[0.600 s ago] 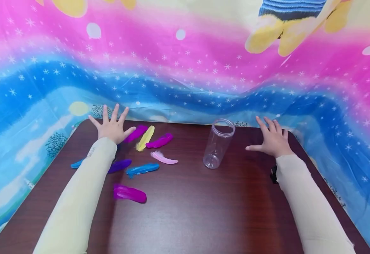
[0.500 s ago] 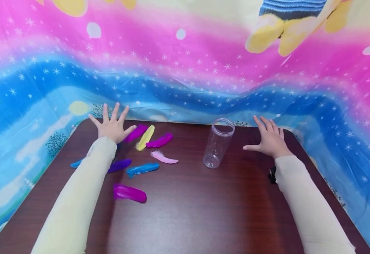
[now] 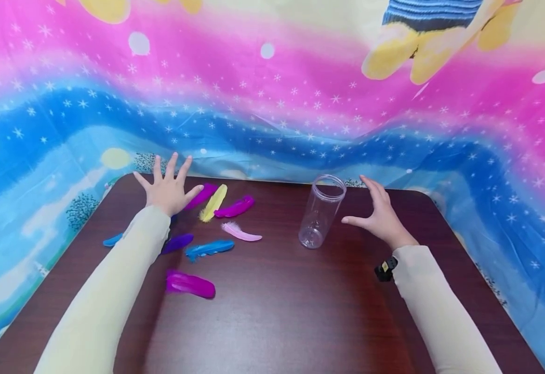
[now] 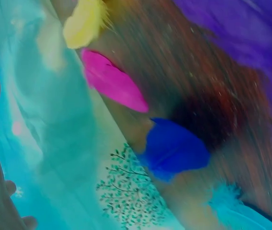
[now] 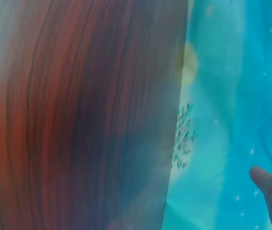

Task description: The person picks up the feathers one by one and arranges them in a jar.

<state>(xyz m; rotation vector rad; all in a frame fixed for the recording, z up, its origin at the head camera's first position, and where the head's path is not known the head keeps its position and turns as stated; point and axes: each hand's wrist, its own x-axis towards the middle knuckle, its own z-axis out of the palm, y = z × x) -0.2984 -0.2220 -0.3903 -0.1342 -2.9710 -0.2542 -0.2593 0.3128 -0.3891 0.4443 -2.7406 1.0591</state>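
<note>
My left hand (image 3: 165, 192) is spread wide above the far left of the table, its fingers straight and nothing in them. Around and below it lie feathers: a yellow feather (image 3: 213, 203), a magenta feather (image 3: 235, 206) and a purple feather (image 3: 177, 243). A dark blue feather (image 4: 175, 149) shows under it in the left wrist view. To the right stands a clear plastic jar (image 3: 320, 213) without a lid. Beside the jar my right hand (image 3: 383, 215) hangs apart from it, thumb and fingers extended toward it, holding nothing.
A pale pink feather (image 3: 241, 231), a light blue feather (image 3: 210, 249) and another magenta feather (image 3: 190, 284) lie on the dark wooden table (image 3: 281, 322). A printed cloth (image 3: 253, 114) hangs behind the table and along its sides.
My right hand has moved left toward the jar and turned, its fingers drawing closer together. The left hand stays nearly in place, still spread. Feathers and jar have not moved.
</note>
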